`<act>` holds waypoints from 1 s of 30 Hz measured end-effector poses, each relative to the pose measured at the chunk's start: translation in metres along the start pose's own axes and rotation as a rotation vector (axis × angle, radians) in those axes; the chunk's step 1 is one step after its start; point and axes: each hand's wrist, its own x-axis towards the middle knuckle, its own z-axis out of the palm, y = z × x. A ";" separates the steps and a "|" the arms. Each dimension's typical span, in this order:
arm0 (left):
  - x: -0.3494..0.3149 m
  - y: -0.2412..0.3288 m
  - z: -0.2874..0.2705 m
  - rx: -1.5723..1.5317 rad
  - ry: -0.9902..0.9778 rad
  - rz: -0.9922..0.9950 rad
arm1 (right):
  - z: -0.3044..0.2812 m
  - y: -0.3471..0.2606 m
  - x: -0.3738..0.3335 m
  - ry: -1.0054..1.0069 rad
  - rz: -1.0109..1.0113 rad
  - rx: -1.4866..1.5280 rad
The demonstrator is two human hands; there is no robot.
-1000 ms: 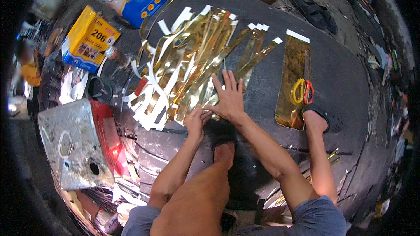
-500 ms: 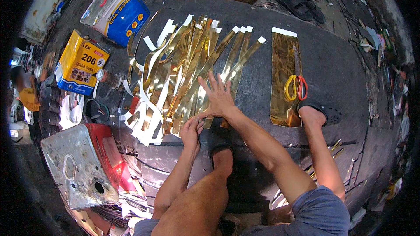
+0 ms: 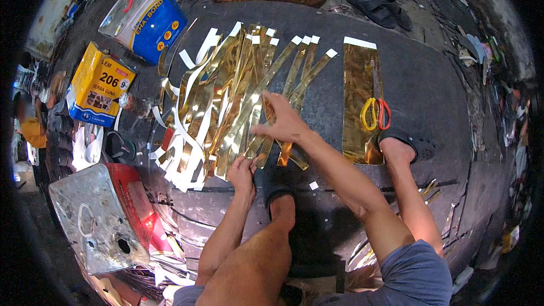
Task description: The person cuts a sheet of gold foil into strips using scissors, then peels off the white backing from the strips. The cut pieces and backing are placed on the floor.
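Foil strips (image 3: pixel 229 85), mirror-bright gold with white ends and some white faces; broad sheet (image 3: pixel 356 99), mottled gold and brown with a white top band. Scissors (image 3: pixel 378 114) — one handle loop yellow, the other red; mat (image 3: pixel 442 90), black. Yellow-over-blue tin (image 3: pixel 96 88); blue-fronted tin (image 3: pixel 148 37) with orange-yellow discs; red-sided tin (image 3: pixel 93 241), dark-blotched silver on top; shorts (image 3: pixel 419 275), slate blue.

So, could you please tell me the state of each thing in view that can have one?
Gold strips: loose, overlapping
Gold sheet: lying flat
Scissors: lying on the sheet
Metal can: scuffed, with a round hole
Black sandals: unworn
Left hand: fingers curled at the strips' lower ends
Right hand: open over the strips
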 end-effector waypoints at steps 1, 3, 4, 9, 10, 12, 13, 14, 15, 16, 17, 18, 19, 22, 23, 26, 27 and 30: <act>-0.002 0.004 0.002 0.008 -0.010 -0.001 | -0.008 0.011 0.003 0.069 -0.020 -0.021; -0.005 0.012 0.005 0.018 -0.002 0.002 | -0.029 0.029 0.013 0.218 0.018 -0.265; -0.009 0.014 0.007 0.019 0.012 -0.001 | -0.042 0.033 0.017 0.297 0.081 -0.493; -0.004 0.008 0.003 0.051 0.045 -0.020 | -0.080 0.040 0.035 0.268 0.123 -0.777; -0.003 0.008 0.002 0.053 0.040 -0.023 | -0.081 0.043 0.038 0.239 0.092 -0.795; -0.002 0.008 0.001 0.051 0.037 -0.024 | -0.080 0.047 0.041 0.198 0.080 -0.825; -0.002 0.007 0.001 0.047 0.039 -0.022 | -0.079 0.049 0.043 0.178 0.074 -0.838; -0.002 0.007 0.000 0.045 0.039 -0.020 | -0.080 0.050 0.045 0.165 0.071 -0.844; -0.001 0.007 0.002 0.062 0.033 -0.019 | -0.083 0.053 0.045 0.157 0.077 -0.855; -0.001 0.007 0.002 0.081 0.025 -0.017 | -0.087 0.056 0.044 0.150 0.083 -0.867; -0.001 0.008 0.003 0.100 0.015 -0.016 | -0.087 0.059 0.044 0.134 0.082 -0.891; 0.001 0.007 0.002 0.117 0.012 -0.021 | -0.088 0.063 0.048 0.124 0.082 -0.923; 0.002 0.007 -0.001 0.133 0.000 -0.023 | -0.091 0.072 0.052 0.121 0.085 -0.960; -0.002 0.009 -0.003 0.134 0.033 -0.005 | -0.098 0.075 0.058 0.038 0.051 -0.896; -0.005 0.012 0.000 0.131 0.047 -0.006 | -0.099 0.081 0.061 0.030 0.052 -0.865; -0.011 0.020 0.009 0.140 0.017 0.008 | -0.098 0.110 0.063 0.011 0.057 -0.798; -0.009 0.018 0.007 0.130 0.015 0.015 | -0.097 0.113 0.065 0.010 0.041 -0.787; -0.008 0.016 0.002 0.109 0.007 0.007 | -0.093 0.117 0.066 -0.011 0.036 -0.761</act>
